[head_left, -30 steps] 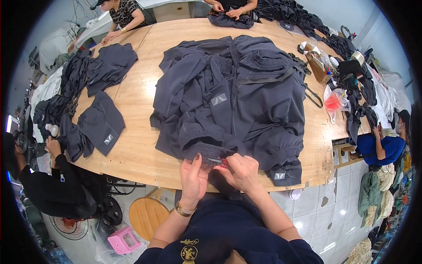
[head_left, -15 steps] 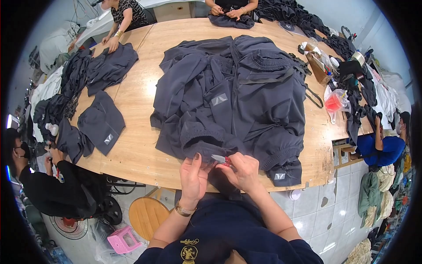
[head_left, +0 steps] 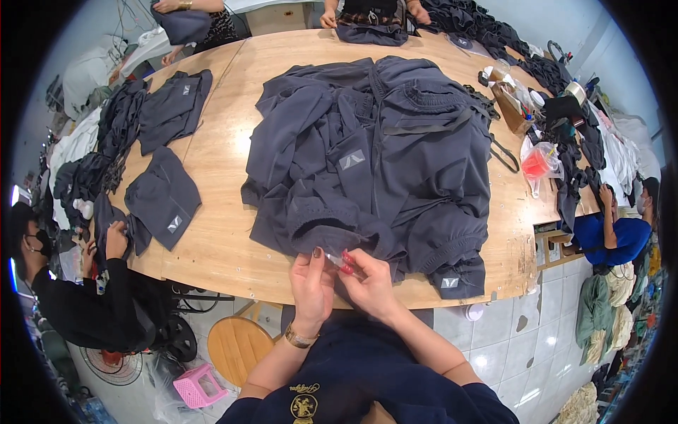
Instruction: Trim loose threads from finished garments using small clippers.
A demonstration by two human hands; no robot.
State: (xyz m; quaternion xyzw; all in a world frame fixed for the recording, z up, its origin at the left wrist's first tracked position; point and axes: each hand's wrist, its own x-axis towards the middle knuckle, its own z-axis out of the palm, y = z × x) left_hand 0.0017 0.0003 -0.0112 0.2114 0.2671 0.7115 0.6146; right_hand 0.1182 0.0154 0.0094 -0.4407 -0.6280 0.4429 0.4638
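Dark grey garments [head_left: 424, 169] with gathered elastic edges lie heaped on the table in front of me. At the near edge of the heap, my left hand [head_left: 312, 288] pinches the grey fabric just below a gathered opening [head_left: 323, 212]. My right hand [head_left: 370, 285] is closed round small red-handled thread snips [head_left: 346, 263]. Their blades point left and sit right at my left fingertips. Whether a thread lies between the blades is too small to make out. A light logo patch [head_left: 351, 160] shows on one garment, and another patch [head_left: 449, 283] near the right corner.
Grey pieces [head_left: 166, 198] lie on the wooden table [head_left: 226, 141] at left. Co-workers handle grey fabric at the far side and left. A cup of red drink [head_left: 540, 162] and a box of tools [head_left: 514, 106] stand at right. A round stool [head_left: 239, 348] is below left.
My right hand has moved left with the snips, closer to my left fingertips. At far left back a co-worker has lifted a grey piece; the co-worker at left now reaches onto the table.
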